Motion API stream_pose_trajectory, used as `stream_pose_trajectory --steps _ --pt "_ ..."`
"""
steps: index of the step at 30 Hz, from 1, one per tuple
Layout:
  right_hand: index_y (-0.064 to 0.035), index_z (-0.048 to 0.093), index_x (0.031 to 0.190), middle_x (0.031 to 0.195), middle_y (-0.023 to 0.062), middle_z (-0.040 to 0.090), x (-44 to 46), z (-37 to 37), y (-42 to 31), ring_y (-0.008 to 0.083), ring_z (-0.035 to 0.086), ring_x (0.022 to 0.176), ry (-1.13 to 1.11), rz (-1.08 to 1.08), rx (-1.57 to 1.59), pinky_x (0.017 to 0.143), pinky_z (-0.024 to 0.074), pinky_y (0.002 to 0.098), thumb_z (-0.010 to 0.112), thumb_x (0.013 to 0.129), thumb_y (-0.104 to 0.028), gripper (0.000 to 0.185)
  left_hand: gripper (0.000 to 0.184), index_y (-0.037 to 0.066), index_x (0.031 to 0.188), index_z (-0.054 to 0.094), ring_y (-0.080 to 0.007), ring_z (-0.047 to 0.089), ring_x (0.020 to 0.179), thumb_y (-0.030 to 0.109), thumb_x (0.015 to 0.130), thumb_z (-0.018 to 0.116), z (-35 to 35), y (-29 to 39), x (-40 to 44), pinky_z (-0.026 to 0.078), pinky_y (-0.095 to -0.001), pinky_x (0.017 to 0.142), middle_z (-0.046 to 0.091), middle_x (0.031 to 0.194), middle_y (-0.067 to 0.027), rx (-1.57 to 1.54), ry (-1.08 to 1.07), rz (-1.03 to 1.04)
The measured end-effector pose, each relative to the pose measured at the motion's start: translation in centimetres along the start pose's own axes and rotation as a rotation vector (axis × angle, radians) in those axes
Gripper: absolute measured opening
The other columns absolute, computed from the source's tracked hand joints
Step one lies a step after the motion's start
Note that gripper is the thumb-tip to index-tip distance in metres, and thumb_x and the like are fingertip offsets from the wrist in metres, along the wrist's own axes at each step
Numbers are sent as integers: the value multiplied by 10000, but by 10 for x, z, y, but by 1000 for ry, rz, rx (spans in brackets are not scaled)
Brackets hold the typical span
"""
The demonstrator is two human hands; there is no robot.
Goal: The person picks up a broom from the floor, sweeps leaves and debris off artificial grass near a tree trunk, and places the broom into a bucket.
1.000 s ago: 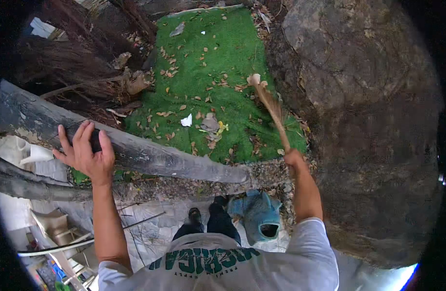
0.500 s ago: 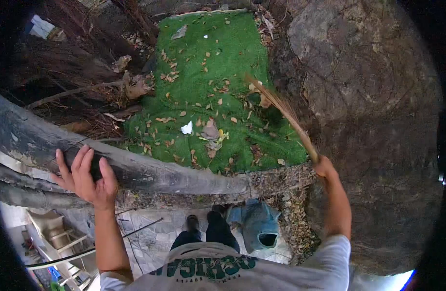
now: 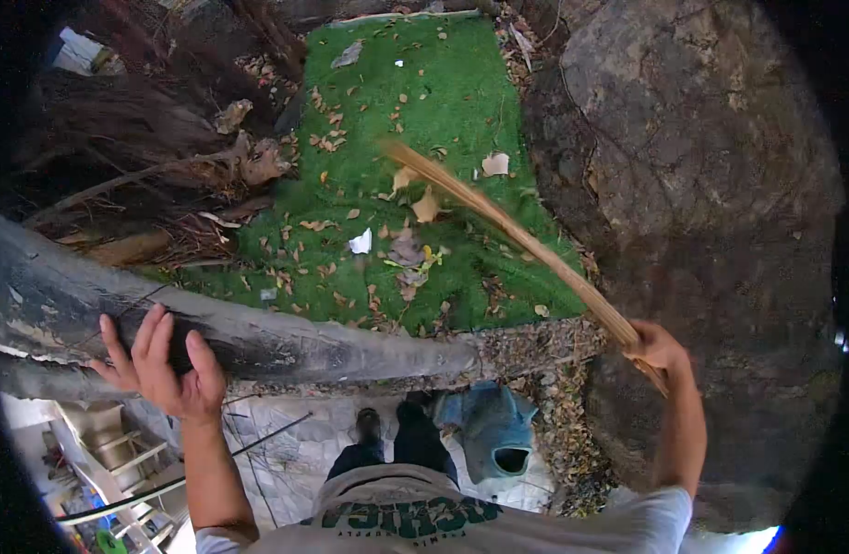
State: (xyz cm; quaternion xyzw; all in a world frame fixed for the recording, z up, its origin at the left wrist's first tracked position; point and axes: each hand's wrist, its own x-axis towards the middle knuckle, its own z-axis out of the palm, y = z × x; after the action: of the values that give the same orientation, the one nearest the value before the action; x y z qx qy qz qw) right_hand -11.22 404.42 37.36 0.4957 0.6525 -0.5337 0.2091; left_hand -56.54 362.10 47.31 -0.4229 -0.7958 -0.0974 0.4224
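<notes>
Head camera: a massive brown, rough-faced boulder (image 3: 720, 277) fills the right side, next to a long rectangle of bright green artificial turf (image 3: 443, 92) scattered with dry leaves. Dark brown, tangled woody roots (image 3: 120, 120) crowd the turf's left side. A thick, grey, smooth-barked trunk (image 3: 304, 351) lies across the turf's near edge, running out to the left. Slanting over the turf's right half is a long, tan broom of bundled thin stalks (image 3: 517, 231), its far end blurred near the middle of the turf. A faded blue, hollow object with a dark opening (image 3: 493, 415) sits on the paving beside the person's feet.

The right hand (image 3: 658, 349) grips the broom near its lower end, fingers wrapped round. The left hand (image 3: 166, 365) holds nothing, fingers spread over the trunk; whether it touches the bark I cannot tell. Smaller still, a broad tan dry leaf (image 3: 426, 205) lies just beside the broom, and a crumpled white scrap (image 3: 361, 242) rests farther left.
</notes>
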Motion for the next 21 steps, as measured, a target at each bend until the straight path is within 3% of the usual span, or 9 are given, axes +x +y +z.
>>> stream_pose_trajectory --steps 2,4,6,8,11,13,15,18,21 --pt "-49 511 1236 775 62 609 76 4 39 140 546 562 114 -208 -45 515 439 302 663 721 -117 541 242 93 1040 624 -358 402 1255 165 810 599 1 -1 1 27 -523 1073 634 1109 -35 23 2 2" --pt "-25 529 1194 857 122 632 141 20 16 215 607 655 173 -41 -160 566 480 351 650 717 -125 502 234 96 1039 625 -356 401 1256 159 816 595 0 0 1 27 -533 1070 628 1121 -39 5 -8 22" --pt "10 535 1156 968 197 629 258 36 48 326 625 806 323 -127 -640 659 501 420 626 726 -160 472 230 95 1034 625 -356 398 1258 163 817 593 -1 1 3 27 -536 1069 627 1124 -40 32 -14 23" --pt "13 530 1158 1040 247 603 288 62 14 401 586 932 245 86 -445 772 482 463 596 737 -199 476 226 94 1029 626 -356 395 1260 168 818 592 1 4 2 27 -538 1068 625 1127 -41 52 -16 14" --pt "2 537 1159 1062 233 601 235 88 -27 373 586 972 144 59 -618 827 470 452 591 743 -196 464 238 89 1037 620 -358 385 1266 176 818 588 0 2 4 28 -540 1068 623 1129 -41 51 -19 26" --pt "-18 531 1188 1075 215 607 168 57 -19 344 589 994 81 -49 -397 857 462 451 637 734 -162 489 230 74 1006 613 -393 389 1255 196 815 572 -1 5 5 10 -512 1087 635 1088 -46 87 -65 10" --pt "-46 508 1240 1102 183 610 81 29 -57 317 594 1002 63 -99 -538 847 465 442 683 723 -137 553 231 73 1001 612 -398 388 1253 203 815 571 -1 6 7 10 -513 1087 636 1083 -46 76 -73 3" --pt "-67 464 1293 1148 152 599 73 -4 -32 309 586 1024 -65 -69 -518 847 461 425 712 710 -140 638 230 71 991 609 -404 384 1253 213 815 569 -2 4 7 11 -517 1086 637 1077 -45 74 -77 -22" --pt "-52 425 1318 1149 196 586 111 -8 16 314 580 1037 125 -142 -371 849 457 405 672 711 -119 658 229 70 985 610 -407 385 1250 217 815 568 -4 3 6 14 -521 1085 638 1072 -45 56 -92 -18"
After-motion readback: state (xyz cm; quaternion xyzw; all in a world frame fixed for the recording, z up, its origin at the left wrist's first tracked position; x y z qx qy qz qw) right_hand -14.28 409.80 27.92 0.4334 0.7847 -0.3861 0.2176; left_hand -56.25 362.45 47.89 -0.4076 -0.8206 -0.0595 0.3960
